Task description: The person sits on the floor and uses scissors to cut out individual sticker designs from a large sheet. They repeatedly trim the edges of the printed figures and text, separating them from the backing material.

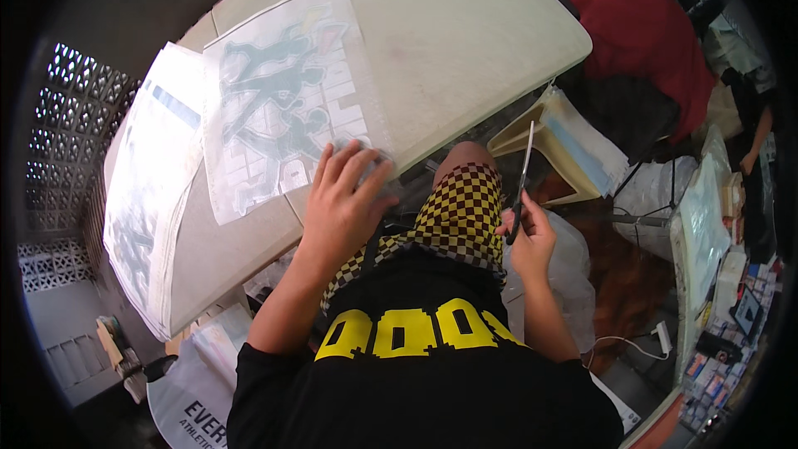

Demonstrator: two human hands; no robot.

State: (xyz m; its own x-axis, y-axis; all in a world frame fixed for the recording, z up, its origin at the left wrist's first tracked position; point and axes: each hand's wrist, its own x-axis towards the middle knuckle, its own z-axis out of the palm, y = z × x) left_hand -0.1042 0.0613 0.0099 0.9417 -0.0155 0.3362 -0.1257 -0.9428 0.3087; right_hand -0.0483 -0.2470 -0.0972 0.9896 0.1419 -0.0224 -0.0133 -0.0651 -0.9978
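Note:
My left hand [342, 199] lies flat, fingers spread, on the near corner of a clear printed film sheet [283, 100] that rests on the beige table [465, 33]. The sheet bears dark figure shapes and pale blocks. My right hand [528, 237] is off the table's edge, above my knee, and grips a pair of scissors [524, 175] by the handles with the blades pointing up and away. The blades look closed. My checkered yellow-and-black shorts [457, 216] show between the two hands.
A stack of more printed sheets [154, 191] lies on the table to the left. A beige plastic stool with folded sheets [573, 150] stands to the right, past it a red cloth [648, 41]. A cluttered shelf [723, 283] and white bags sit at right.

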